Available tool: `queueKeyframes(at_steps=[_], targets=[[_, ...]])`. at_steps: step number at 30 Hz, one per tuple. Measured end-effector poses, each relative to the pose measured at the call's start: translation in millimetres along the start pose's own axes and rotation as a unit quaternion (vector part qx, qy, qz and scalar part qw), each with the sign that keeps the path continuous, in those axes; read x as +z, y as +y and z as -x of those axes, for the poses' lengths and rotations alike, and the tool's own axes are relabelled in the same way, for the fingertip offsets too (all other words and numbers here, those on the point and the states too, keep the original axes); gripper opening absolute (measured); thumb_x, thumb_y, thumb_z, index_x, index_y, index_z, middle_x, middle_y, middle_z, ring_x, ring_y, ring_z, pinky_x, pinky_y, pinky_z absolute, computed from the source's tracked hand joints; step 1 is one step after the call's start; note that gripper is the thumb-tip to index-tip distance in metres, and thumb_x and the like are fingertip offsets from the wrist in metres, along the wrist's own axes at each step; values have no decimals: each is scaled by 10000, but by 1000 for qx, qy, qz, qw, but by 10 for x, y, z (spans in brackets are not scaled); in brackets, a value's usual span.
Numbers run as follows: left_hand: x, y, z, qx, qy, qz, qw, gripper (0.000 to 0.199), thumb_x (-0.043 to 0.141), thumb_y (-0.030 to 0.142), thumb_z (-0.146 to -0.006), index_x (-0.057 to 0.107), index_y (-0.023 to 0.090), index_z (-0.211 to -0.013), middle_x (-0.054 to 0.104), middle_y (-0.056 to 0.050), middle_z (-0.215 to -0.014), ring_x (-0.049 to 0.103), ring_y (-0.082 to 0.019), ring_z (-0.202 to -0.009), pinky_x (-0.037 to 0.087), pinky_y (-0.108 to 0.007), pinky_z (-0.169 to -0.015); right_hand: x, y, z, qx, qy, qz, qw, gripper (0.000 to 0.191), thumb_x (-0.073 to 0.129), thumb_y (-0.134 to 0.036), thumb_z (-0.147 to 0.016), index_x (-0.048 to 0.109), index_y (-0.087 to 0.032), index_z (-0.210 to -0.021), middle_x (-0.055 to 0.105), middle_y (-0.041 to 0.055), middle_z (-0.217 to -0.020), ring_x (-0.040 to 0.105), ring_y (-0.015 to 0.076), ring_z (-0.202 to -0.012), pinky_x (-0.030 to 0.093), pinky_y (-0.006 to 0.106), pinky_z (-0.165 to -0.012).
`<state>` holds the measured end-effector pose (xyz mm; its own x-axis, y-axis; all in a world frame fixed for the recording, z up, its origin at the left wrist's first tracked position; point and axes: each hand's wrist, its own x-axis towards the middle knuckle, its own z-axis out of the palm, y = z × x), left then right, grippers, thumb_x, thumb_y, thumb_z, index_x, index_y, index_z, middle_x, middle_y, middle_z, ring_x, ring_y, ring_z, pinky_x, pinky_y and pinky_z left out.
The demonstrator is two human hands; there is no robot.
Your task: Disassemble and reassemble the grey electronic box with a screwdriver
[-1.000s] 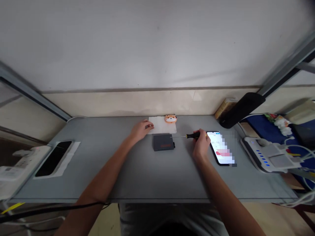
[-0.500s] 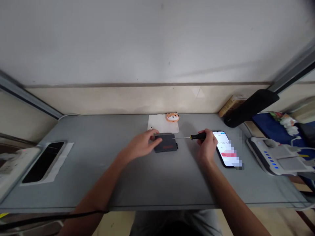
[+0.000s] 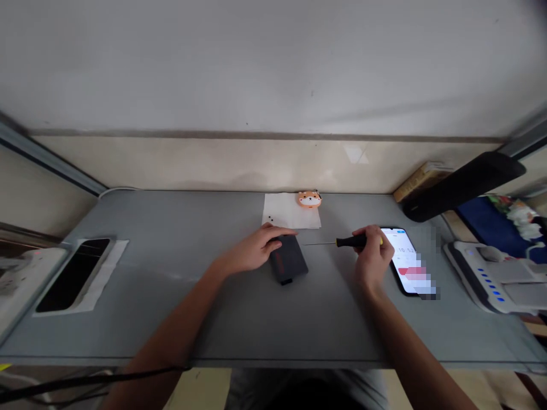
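Observation:
A dark flat box (image 3: 290, 261) with reddish lettering lies turned at an angle on the grey table (image 3: 171, 319). My left hand (image 3: 256, 249) grips its far left corner between thumb and fingers. In my right hand (image 3: 371, 254) is a screwdriver (image 3: 351, 242) with a black and yellow handle. Its thin shaft points left, with the tip a little right of the box's far edge. Behind the box, several small dark specks lie on a white paper (image 3: 286, 212), and an orange animal-faced case (image 3: 309, 199) rests on the paper's right part.
A lit phone (image 3: 405, 262) lies just right of my right hand. Farther right are a white power strip (image 3: 482, 279) and a black cylinder (image 3: 461, 185) leaning by a book. A dark-screened phone (image 3: 74, 274) lies on paper at left.
The box has been turned about a quarter turn by my left hand, so its lettering now runs along the left side. My view has shifted slightly; the screwdriver stays in my right hand.

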<state>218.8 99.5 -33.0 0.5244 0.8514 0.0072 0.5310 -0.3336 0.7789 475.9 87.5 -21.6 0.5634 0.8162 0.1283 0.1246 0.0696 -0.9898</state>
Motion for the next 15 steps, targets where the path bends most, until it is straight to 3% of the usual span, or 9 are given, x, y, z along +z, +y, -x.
queueKeyframes(at_steps=[9,15], targets=[[92,57,-60,25,27,8,999,429,370,100,-1002,731,269,-1162,680,-42,-1132,640,-175,-1051,534,-333,-977,7,-41,95,-131,-104,83,982,343,510,-387,-869,617,-211,-595,502,-27,-525,446,122,-510,326,262,-496],[90,50,-71,29,32,6,999,410,386,127,-993,745,278,-1122,674,-41,-1052,634,-178,-963,556,-318,-872,-7,-25,95,-156,-97,82,980,353,492,-360,-905,618,-211,-611,506,-32,-515,443,115,-487,324,259,-484]])
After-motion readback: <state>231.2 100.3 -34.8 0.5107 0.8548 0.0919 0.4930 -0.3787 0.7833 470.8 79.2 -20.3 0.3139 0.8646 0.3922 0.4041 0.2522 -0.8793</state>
